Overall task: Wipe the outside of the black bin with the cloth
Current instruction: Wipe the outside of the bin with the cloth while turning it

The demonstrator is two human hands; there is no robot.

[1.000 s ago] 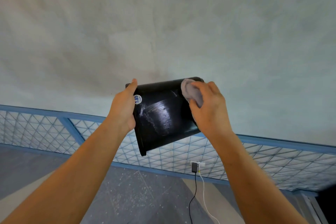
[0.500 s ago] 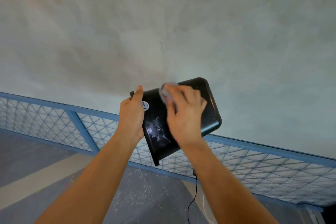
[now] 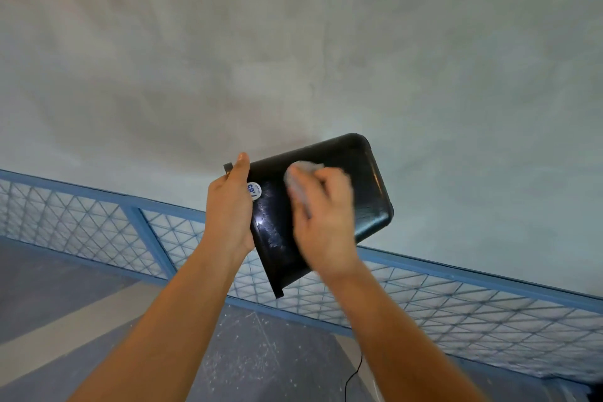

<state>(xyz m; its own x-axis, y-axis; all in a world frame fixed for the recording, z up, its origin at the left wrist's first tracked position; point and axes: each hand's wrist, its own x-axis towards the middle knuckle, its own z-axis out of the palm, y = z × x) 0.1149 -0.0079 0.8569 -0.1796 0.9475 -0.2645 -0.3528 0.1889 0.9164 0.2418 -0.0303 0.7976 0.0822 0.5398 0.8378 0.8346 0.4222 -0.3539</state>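
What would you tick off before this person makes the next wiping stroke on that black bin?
1. Grip: the left hand grips the glossy black plastic bin by its edge: ok.
2. Cloth: the right hand holds the small grey cloth against the bin's outside: ok.
3. Dirt: the pale smears lower on that side are wiped away: not ok.
4. Label: the round white sticker is clear of the cloth: ok.
5. Far side of the bin clean: cannot tell, hidden.
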